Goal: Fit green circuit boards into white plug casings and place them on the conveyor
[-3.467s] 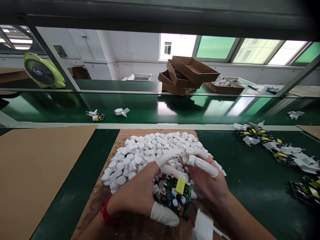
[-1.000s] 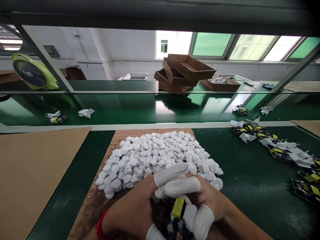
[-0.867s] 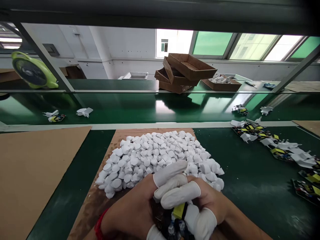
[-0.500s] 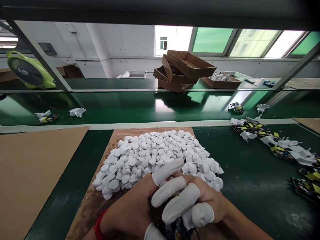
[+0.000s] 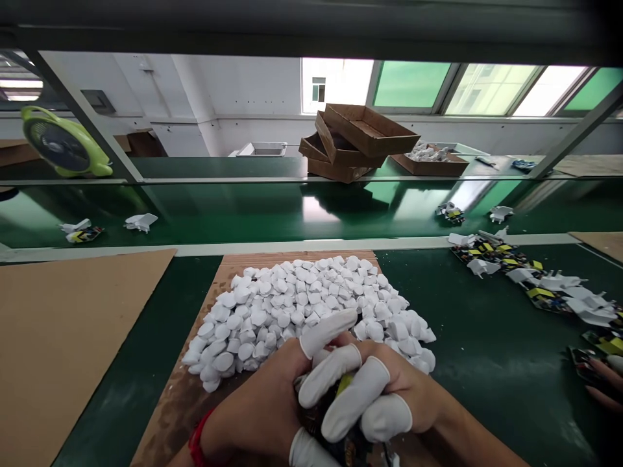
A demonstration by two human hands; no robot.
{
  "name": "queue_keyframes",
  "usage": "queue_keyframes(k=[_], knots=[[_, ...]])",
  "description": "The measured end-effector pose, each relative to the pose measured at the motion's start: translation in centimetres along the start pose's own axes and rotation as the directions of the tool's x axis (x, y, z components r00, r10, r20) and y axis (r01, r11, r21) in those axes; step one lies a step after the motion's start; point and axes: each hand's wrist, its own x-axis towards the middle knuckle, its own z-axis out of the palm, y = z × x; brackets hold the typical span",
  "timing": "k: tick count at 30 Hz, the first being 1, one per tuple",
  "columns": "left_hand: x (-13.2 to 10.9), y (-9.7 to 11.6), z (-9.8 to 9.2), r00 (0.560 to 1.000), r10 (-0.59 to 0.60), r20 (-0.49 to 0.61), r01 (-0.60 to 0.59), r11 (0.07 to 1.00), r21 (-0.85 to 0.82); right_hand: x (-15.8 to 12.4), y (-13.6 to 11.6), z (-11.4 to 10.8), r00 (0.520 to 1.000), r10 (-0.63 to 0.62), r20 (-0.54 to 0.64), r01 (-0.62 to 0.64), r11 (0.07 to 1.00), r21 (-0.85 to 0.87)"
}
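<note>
The left hand (image 5: 275, 405) gripped a dark circuit board with a yellow block (image 5: 345, 384), maybe to keep it steady, and the right hand (image 5: 396, 379) closed over it, near small, round white caps (image 5: 296, 301).

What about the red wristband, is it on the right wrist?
No, the red wristband is on the wrist of the left hand.

Head view, facing forward and down; workbench (image 5: 487, 363) close below, windows (image 5: 413, 84) beyond
</note>
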Motion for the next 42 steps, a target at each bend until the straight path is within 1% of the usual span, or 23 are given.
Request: queue_keyframes(k=[1,4,6,9,10,12,15,17,18,19,21,22,23,25,27,29,32,35,38,42], knots=[[-0.1,-0.1,0.0,1.0,-0.016,-0.014,0.016,1.0,-0.024,0.0,0.1,0.1,1.0,0.004,-0.012,-0.003,0.999,0.038],[-0.7,-0.6,-0.2,0.996,-0.073,-0.057,0.066,0.991,-0.114,-0.1,0.3,0.3,0.996,0.059,-0.07,-0.042,0.973,0.226],[-0.9,-0.9,-0.4,0.992,-0.088,-0.085,0.074,0.984,-0.159,-0.1,0.4,0.4,0.992,0.079,-0.101,-0.047,0.957,0.288],[-0.9,-1.0,-0.4,0.991,-0.062,-0.12,0.04,0.983,-0.178,-0.2,0.6,0.4,0.988,0.02,-0.152,0.014,0.975,0.223],[-0.8,-1.0,-0.4,0.991,-0.058,-0.118,0.033,0.98,-0.199,-0.2,0.7,0.3,0.986,0.021,-0.164,0.011,0.981,0.195],[-0.6,-1.1,-0.3,0.994,-0.061,-0.095,0.032,0.96,-0.279,-0.5,0.9,0.3,0.977,0.087,-0.194,-0.051,0.981,0.185],[-0.6,-1.5,-0.2,0.994,-0.058,-0.09,0.022,0.933,-0.359,-1.0,1.3,0.2,0.95,0.212,-0.229,-0.153,0.956,0.251],[-0.7,-1.7,-0.3,0.993,-0.044,-0.107,0.006,0.941,-0.339,-1.1,1.7,0.2,0.941,0.245,-0.235,-0.174,0.942,0.286],[-0.7,-1.7,-0.3,0.992,-0.042,-0.118,0.003,0.95,-0.313,-1.0,1.8,0.2,0.933,0.246,-0.262,-0.165,0.941,0.296],[-0.8,-1.6,-0.4,0.99,-0.044,-0.134,0.005,0.961,-0.276,-0.8,1.9,0.1,0.921,0.233,-0.313,-0.136,0.944,0.301],[-0.7,-1.3,-0.5,0.986,-0.029,-0.164,0.004,0.988,-0.151,-0.3,2.0,0.0,0.881,0.139,-0.452,-0.023,0.967,0.254],[-0.7,-1.0,-0.5,0.983,-0.002,-0.184,-0.009,0.998,-0.059,0.0,1.9,-0.1,0.855,0.077,-0.512,0.032,0.979,0.2],[-0.6,-0.7,-0.4,0.979,0.038,-0.198,-0.03,0.999,0.042,0.2,1.9,-0.2,0.836,0.021,-0.549,0.065,0.988,0.136],[-0.4,-0.2,-0.4,0.97,0.134,-0.202,-0.088,0.971,0.222,0.5,1.7,-0.3,0.82,-0.043,-0.571,0.072,0.997,0.028],[-0.4,0.2,-0.5,0.961,0.179,-0.212,-0.105,0.942,0.32,0.4,1.4,-0.4,0.814,-0.06,-0.578,0.043,0.998,-0.043],[-0.3,0.2,-0.6,0.965,0.155,-0.211,-0.082,0.945,0.318,0.3,1.1,-0.3,0.812,-0.091,-0.576,0.025,0.992,-0.12],[-0.2,0.1,-0.9,0.98,0.098,-0.173,-0.055,0.97,0.238,0.1,0.6,0.1,0.818,-0.179,-0.547,0.027,0.961,-0.275],[-0.2,0.0,-1.0,0.983,0.09,-0.159,-0.055,0.976,0.213,0.0,0.1,0.4,0.833,-0.239,-0.498,0.028,0.919,-0.394],[-0.5,-0.6,-1.1,0.984,0.06,-0.166,-0.031,0.984,0.176,0.1,-0.1,0.6,0.852,-0.238,-0.466,0.024,0.907,-0.419],[-1.2,-1.8,-1.5,0.97,-0.074,-0.23,0.076,0.997,0.003,0.2,-0.4,0.6,0.863,-0.183,-0.471,-0.003,0.931,-0.366]])
